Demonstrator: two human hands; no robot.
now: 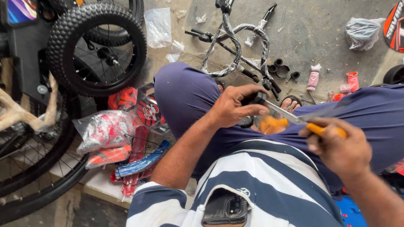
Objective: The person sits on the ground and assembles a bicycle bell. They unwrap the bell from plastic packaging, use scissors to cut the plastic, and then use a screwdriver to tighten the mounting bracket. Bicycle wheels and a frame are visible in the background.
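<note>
While the left hand (233, 110) clenches a small black part (255, 99), the right hand (336, 145) grips orange-handled scissors (294, 120); the part looks light, stiff, best pinched at its end.

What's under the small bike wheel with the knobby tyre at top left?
The knobby-tyred wheel lies over a second tyre, whose edge shows above it, and bare concrete floor shows through the spokes. Whatever the tyre and hub cover is hidden.

A grey concrete floor (311, 29) is carrying wrapped handlebars (235, 46), plastic bags (158, 25), black rings (280, 69) and a knobby wheel (97, 48).
</note>
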